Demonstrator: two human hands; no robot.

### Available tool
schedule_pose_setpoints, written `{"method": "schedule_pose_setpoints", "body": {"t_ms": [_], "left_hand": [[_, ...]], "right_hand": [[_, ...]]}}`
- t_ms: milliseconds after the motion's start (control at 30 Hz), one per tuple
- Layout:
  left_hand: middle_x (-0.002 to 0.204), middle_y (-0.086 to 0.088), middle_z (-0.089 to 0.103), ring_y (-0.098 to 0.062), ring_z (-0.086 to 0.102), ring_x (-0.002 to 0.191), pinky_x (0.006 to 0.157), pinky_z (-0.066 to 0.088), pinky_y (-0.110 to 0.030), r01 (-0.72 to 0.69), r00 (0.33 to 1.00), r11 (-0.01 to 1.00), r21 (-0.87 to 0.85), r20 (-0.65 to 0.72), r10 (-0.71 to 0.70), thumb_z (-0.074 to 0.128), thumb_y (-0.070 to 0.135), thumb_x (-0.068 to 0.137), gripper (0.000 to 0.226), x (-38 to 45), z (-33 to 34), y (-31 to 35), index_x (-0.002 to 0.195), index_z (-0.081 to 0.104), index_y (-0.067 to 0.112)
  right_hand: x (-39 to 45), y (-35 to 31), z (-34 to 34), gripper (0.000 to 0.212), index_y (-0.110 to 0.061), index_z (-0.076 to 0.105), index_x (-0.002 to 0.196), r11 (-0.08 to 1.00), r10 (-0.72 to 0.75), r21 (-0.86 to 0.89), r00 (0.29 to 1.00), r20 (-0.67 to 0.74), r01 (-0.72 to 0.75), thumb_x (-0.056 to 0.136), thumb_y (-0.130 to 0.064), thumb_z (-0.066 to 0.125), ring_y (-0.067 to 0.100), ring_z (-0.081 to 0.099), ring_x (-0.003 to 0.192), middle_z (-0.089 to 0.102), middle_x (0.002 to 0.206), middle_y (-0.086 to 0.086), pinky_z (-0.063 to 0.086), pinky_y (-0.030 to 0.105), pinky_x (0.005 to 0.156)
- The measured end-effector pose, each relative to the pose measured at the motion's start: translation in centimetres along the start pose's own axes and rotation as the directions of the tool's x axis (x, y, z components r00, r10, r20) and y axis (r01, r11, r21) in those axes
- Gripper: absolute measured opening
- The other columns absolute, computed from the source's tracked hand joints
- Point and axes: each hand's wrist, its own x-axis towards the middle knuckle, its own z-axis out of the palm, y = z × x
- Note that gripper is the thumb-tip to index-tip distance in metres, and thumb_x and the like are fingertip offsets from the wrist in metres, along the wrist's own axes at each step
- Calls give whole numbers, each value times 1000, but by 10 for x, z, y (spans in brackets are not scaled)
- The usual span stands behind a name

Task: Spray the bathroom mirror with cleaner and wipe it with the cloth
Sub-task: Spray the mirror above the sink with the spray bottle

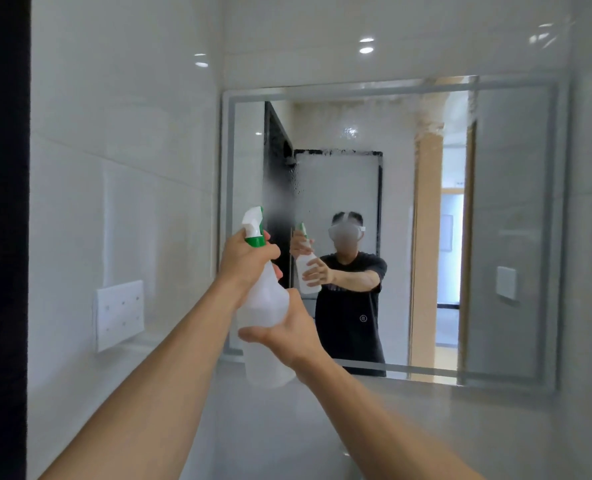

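Observation:
A translucent white spray bottle [265,306] with a green and white trigger head is held upright in front of the mirror's lower left corner. My left hand [244,263] grips its neck at the trigger. My right hand [287,332] wraps around the bottle's body from the right. The rectangular wall mirror [516,216] with a frosted border fills the right half of the view. Misty droplets and wet streaks cover its upper middle and left parts. No cloth is in view.
White glossy wall tiles surround the mirror. A white socket plate [119,315] sits on the left wall. A dark door frame [2,237] runs down the far left edge. The mirror reflects a person in a black shirt and a doorway.

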Motion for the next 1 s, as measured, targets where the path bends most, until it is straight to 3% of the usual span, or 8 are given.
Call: {"method": "schedule_pose_setpoints", "body": {"t_ms": [200, 333, 467, 700, 800, 900, 1000], "left_hand": [[92, -13, 64, -27, 62, 50, 59, 57, -36, -20, 996, 1000, -16, 86, 21, 67, -5, 79, 29, -9, 28, -3, 105, 61, 7], [107, -7, 68, -27, 64, 53, 66, 61, -41, -15, 988, 999, -46, 154, 22, 67, -7, 81, 36, -18, 48, 1, 112, 61, 8], [93, -12, 61, -29, 57, 54, 50, 53, -30, -42, 989, 998, -43, 140, 48, 65, -9, 79, 25, -23, 66, 3, 100, 61, 6], [70, -4, 59, -30, 59, 60, 59, 51, -35, -40, 983, 999, -36, 176, 46, 70, 1, 65, 23, -29, 97, 3, 80, 58, 15], [77, -8, 63, -31, 62, 62, 56, 54, -34, -51, 975, 998, -21, 214, 55, 69, -3, 71, 24, -32, 109, 7, 86, 60, 15], [81, -9, 68, -29, 63, 58, 70, 59, -50, -43, 965, 998, -41, 256, 52, 70, 0, 71, 28, -37, 121, 10, 95, 62, 12], [76, -7, 67, -28, 61, 57, 73, 58, -53, -45, 969, 998, -32, 243, 51, 69, -1, 72, 29, -41, 137, 9, 99, 61, 5]], "right_hand": [[-16, 9, -25, 73, -31, 46, 120, 1000, -7, 0, 997, -73, 7, 60, -31, 88, 9, 62, 99, 62, 111, -8, 54, 28, 77], [-25, 11, -43, 75, -33, 46, 122, 1000, 0, -4, 993, -121, -1, 59, -33, 87, 7, 61, 100, 63, 111, -10, 54, 28, 78], [-34, 12, -59, 76, -35, 46, 123, 1000, 4, -21, 988, -151, -8, 58, -35, 86, 6, 62, 100, 65, 110, -11, 56, 30, 81], [-44, 18, -84, 77, -38, 46, 120, 999, 5, -44, 979, -202, -14, 54, -36, 86, 9, 62, 103, 63, 112, -11, 57, 37, 88], [-47, 18, -96, 77, -35, 45, 119, 998, 18, -50, 977, -212, -29, 54, -38, 85, 11, 61, 103, 63, 110, -11, 57, 37, 87], [-51, 19, -108, 77, -36, 43, 121, 998, 18, -50, 973, -230, -30, 57, -36, 86, 10, 61, 102, 62, 108, -14, 55, 34, 84], [-58, 21, -120, 78, -38, 41, 122, 998, 19, -47, 967, -255, -32, 59, -34, 87, 10, 60, 101, 60, 107, -16, 52, 30, 80]]}}
